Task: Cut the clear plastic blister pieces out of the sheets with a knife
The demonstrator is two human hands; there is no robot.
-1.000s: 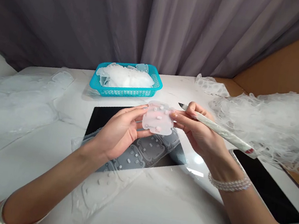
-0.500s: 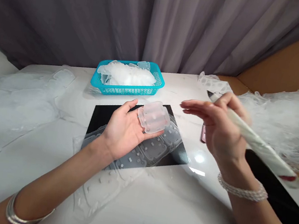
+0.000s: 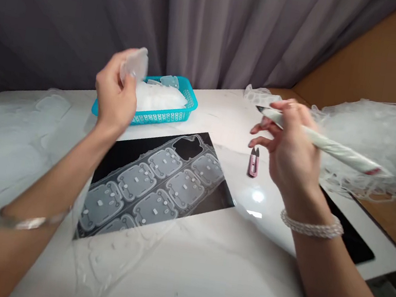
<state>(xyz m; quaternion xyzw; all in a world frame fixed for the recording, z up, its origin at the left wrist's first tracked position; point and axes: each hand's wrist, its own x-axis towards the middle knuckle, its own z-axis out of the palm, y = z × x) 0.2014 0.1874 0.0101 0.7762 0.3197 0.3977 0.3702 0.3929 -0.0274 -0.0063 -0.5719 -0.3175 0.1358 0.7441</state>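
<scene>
Frosted piece raised, tilted; pale pen slanted.

The head-worn camera looked forward and down, close over the bench, toward the grey curtain behind it.

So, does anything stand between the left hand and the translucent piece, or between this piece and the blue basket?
Nothing visible: the left hand holds the translucent piece directly, and nothing shows between it and the blue basket, partly hidden behind the hand.

Workshop-like corner: snips, plastic heap
</scene>
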